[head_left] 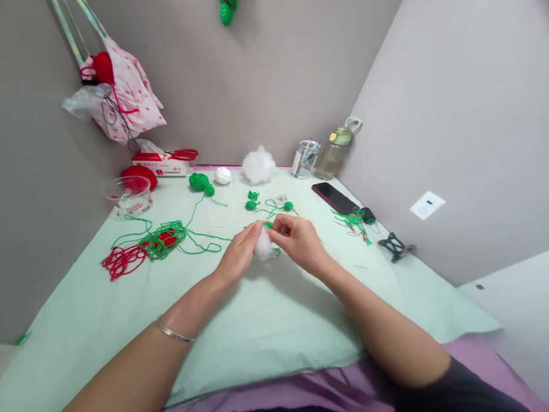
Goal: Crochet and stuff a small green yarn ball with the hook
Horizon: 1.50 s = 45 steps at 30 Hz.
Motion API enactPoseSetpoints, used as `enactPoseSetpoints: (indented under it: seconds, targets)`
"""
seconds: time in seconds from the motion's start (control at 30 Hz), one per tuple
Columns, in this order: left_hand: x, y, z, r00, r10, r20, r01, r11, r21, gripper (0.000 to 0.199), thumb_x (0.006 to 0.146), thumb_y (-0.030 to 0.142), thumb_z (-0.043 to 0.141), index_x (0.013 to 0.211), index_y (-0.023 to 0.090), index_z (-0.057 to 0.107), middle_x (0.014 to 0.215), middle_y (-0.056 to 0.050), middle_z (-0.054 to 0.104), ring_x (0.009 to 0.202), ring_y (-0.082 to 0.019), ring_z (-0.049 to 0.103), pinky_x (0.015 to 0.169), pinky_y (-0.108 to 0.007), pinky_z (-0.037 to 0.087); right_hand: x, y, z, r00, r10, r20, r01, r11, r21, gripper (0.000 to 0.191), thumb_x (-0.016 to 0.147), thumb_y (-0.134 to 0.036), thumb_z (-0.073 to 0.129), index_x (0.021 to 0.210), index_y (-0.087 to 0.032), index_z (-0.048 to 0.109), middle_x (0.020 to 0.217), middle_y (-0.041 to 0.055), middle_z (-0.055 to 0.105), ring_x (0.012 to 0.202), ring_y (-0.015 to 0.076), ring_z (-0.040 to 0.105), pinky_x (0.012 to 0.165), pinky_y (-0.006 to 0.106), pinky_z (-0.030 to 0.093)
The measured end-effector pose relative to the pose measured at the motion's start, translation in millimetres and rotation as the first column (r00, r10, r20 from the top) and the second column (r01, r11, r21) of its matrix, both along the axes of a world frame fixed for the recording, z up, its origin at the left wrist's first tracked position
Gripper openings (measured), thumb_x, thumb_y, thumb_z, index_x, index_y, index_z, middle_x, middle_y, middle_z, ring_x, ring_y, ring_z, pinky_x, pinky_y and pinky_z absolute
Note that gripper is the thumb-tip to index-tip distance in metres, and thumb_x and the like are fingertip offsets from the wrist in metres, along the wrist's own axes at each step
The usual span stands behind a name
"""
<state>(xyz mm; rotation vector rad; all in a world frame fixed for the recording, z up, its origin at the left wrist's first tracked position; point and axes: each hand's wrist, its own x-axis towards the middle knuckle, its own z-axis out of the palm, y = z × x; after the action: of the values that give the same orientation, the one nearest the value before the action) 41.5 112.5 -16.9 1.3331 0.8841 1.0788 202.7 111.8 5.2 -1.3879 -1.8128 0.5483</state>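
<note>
Over the middle of the table, my left hand is closed on a tuft of white fibre stuffing. My right hand meets it from the other side, thumb and forefinger pinched at a small green crocheted piece. Most of that piece is covered by my fingers. Just beyond my hands lie small green crocheted balls, one to the left and another to the right, with loose green yarn between them.
Tangled green yarn and red yarn lie at left, near a clear plastic tub. At the back stand a stuffing pile, a clear cup and a bottle. A phone and black clip lie at right.
</note>
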Motion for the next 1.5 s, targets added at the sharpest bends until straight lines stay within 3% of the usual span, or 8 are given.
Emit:
enactPoseSetpoints:
  seconds: [0.1,0.17,0.37,0.73,0.9,1.03,1.2,1.5]
  targets:
    - [-2.5,-3.2,5.0,0.996,-0.008,-0.084,0.013,0.998,0.059,0.054,0.074,0.043,0.083,0.121,0.02,0.068,0.127,-0.009,0.07,0.12,-0.03,0.061,0.102,-0.036,0.046,3.2,3.1,0.4,0.999,-0.007,-0.053,0.004,0.999,-0.048,0.027,0.077,-0.033,0.063,0.059,-0.021,0.046,0.054,-0.0049,0.042,0.056,0.011,0.035,0.055,0.026,0.026]
    - [-4.7,-4.8,6.5,0.993,0.016,-0.115,-0.005,0.996,0.091,0.064,0.069,0.033,0.087,0.129,0.025,0.063,0.133,-0.007,0.068,0.122,-0.029,0.061,0.106,-0.037,0.043,5.6,5.2,1.7,0.995,0.011,-0.095,-0.019,0.996,-0.084,0.028,0.077,-0.036,0.063,0.059,-0.021,0.046,0.053,-0.0052,0.042,0.054,0.0102,0.034,0.053,0.026,0.025]
    - [-11.8,1.7,7.2,0.995,-0.017,-0.097,0.024,0.997,0.07,0.022,0.089,0.038,0.067,0.104,0.022,0.065,0.086,-0.002,0.072,0.08,-0.021,0.071,0.083,-0.035,0.055,11.4,6.7,10.4,0.976,0.089,-0.197,-0.119,0.981,-0.15,0.048,0.078,-0.058,0.067,0.057,-0.021,0.045,0.052,-0.0066,0.035,0.052,0.0087,0.028,0.05,0.025,0.021]
    - [-22.4,12.5,11.4,0.945,-0.308,0.112,0.322,0.935,-0.147,0.036,0.075,0.042,0.085,0.082,0.016,0.061,0.086,-0.007,0.073,0.088,-0.026,0.077,0.09,-0.044,0.06,14.2,2.4,14.4,0.878,0.234,-0.417,-0.371,0.884,-0.285,0.049,0.078,-0.057,0.074,0.061,-0.02,0.048,0.057,-0.0066,0.041,0.056,0.0086,0.032,0.055,0.026,0.025]
    - [-19.7,14.5,4.5,0.97,-0.225,0.088,0.235,0.964,-0.127,0.039,0.072,0.041,0.085,0.081,0.018,0.056,0.083,-0.005,0.073,0.081,-0.024,0.077,0.083,-0.037,0.058,15.4,0.2,17.9,0.886,0.303,-0.35,-0.401,0.88,-0.256,0.044,0.084,-0.057,0.067,0.066,-0.019,0.053,0.06,-0.006,0.042,0.058,0.0098,0.032,0.056,0.026,0.025]
    - [-18.6,16.1,4.3,0.997,-0.08,-0.001,0.08,0.995,-0.065,0.034,0.07,0.033,0.082,0.079,0.019,0.052,0.078,-0.001,0.071,0.076,-0.02,0.072,0.072,-0.029,0.051,18.1,-1.3,18.5,0.931,0.342,-0.128,-0.363,0.899,-0.243,0.027,0.091,-0.041,0.06,0.079,-0.018,0.064,0.065,-0.0039,0.049,0.062,0.0113,0.038,0.058,0.026,0.028]
    - [-13.1,11.6,7.7,0.992,0.087,-0.09,-0.086,0.996,0.02,0.025,0.064,0.017,0.075,0.083,0.02,0.059,0.075,0.005,0.062,0.071,-0.015,0.057,0.066,-0.024,0.045,12.2,-5.4,10.6,0.962,0.269,0.053,-0.251,0.941,-0.227,0.014,0.087,-0.025,0.06,0.079,-0.018,0.071,0.06,-0.0052,0.046,0.058,0.0112,0.038,0.056,0.025,0.026]
    - [-7.5,12.2,-1.6,0.996,0.083,-0.04,-0.086,0.994,-0.065,0.015,0.064,0.02,0.067,0.075,0.02,0.057,0.072,0.003,0.064,0.061,-0.014,0.058,0.057,-0.026,0.05,-8.8,-11.3,3.2,0.959,0.245,0.144,-0.229,0.966,-0.117,0.013,0.085,-0.014,0.056,0.075,-0.02,0.061,0.062,-0.0045,0.055,0.059,0.0124,0.043,0.064,0.025,0.031]
